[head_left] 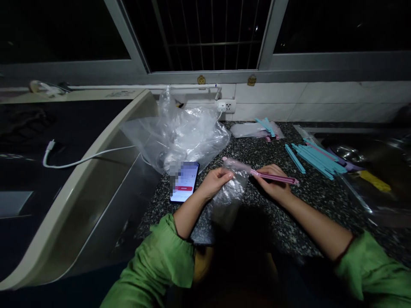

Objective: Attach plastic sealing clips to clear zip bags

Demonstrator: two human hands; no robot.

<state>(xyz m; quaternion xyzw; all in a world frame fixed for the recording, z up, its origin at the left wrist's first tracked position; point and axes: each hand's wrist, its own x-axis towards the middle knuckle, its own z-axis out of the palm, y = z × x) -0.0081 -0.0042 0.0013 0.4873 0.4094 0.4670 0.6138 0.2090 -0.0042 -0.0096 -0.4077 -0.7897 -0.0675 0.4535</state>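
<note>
My left hand [215, 183] is closed on the edge of a small clear plastic bag [231, 190], which hangs below the fingers. A couple of long, thin pink plastic strips [276, 177] are held in my right hand [272, 186]. Their left part lies inside or behind the bag's film, and I cannot tell which. The rounded pink end shows just above my left thumb. To the right of my right hand, several light-blue strips [314, 158] lie in a loose pile on the speckled countertop [266, 149], with a pink one among them.
A lit phone [184, 182] lies left of my left hand. Behind it is a crumpled large clear bag [192, 132]. Small bags [247, 130] with blue and pink strips rest near the wall. A cream-edged appliance [105, 158] stands left; a sink [379, 171] is at right.
</note>
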